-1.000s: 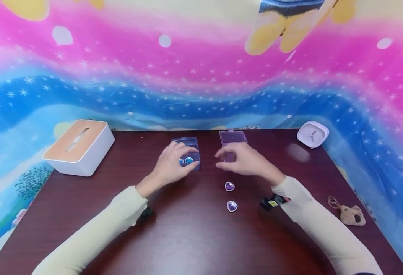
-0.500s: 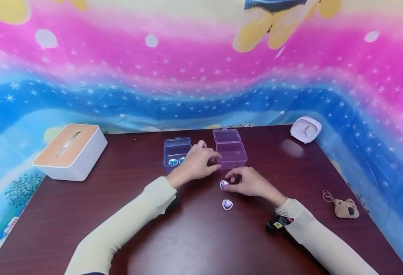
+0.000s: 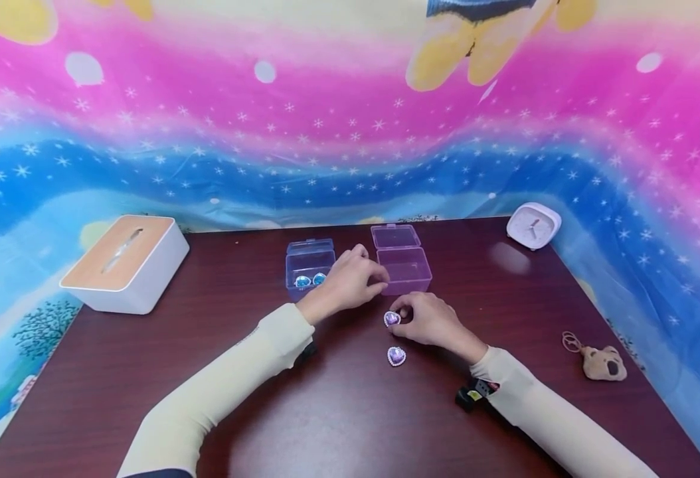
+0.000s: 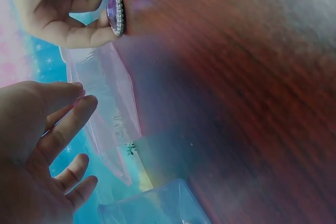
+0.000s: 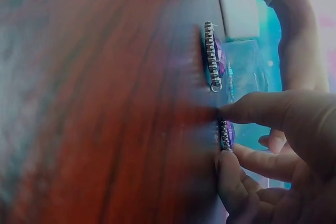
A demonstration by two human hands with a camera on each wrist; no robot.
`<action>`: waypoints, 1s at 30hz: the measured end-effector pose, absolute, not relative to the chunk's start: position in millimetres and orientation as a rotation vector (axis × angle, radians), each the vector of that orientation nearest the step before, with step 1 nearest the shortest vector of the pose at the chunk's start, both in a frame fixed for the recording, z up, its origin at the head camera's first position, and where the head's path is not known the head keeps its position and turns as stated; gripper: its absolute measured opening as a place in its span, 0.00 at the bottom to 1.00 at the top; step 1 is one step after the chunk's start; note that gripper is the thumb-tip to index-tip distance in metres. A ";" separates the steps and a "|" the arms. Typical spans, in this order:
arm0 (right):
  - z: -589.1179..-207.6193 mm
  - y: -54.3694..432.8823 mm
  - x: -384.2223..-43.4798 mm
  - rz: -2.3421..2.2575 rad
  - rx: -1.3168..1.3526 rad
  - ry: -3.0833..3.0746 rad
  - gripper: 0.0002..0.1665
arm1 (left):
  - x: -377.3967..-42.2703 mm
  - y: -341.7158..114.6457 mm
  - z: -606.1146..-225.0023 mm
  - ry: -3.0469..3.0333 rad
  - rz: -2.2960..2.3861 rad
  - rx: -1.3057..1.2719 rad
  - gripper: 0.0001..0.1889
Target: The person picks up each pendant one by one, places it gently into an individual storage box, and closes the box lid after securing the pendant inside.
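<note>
My right hand (image 3: 436, 318) pinches a purple heart-shaped gem (image 3: 392, 319) with a pearly beaded rim between thumb and fingertips; in the right wrist view this gem (image 5: 227, 134) stands edge-on. A second purple heart gem (image 3: 396, 356) lies on the table just nearer to me. My left hand (image 3: 350, 279) hovers by the left front corner of the pink clear box (image 3: 406, 285), fingers loosely curved. In the left wrist view its thumb and index fingertips (image 4: 89, 103) are close together; whether they touch the box is unclear. The pink box's lid is up.
Left of the pink box stands a blue clear box (image 3: 308, 262), lid up, holding blue gems (image 3: 303, 281). A tissue box (image 3: 125, 262) is at the far left. A white clock (image 3: 534, 226) and a bear keychain (image 3: 604, 363) are on the right.
My left hand has moved right from over the blue box to the pink box. My right hand has left the pink box, come down toward me and taken hold of the farther purple gem.
</note>
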State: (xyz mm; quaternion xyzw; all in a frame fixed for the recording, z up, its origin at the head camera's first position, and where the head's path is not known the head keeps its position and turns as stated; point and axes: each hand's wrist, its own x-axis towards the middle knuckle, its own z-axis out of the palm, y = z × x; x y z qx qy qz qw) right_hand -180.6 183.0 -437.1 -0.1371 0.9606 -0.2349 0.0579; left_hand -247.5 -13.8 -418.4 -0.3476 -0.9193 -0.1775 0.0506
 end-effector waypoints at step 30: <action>-431.2 188.0 -187.9 -0.466 -0.778 2.914 0.17 | -248.7 -15.0 -420.3 -2.797 -0.486 -1.061 0.07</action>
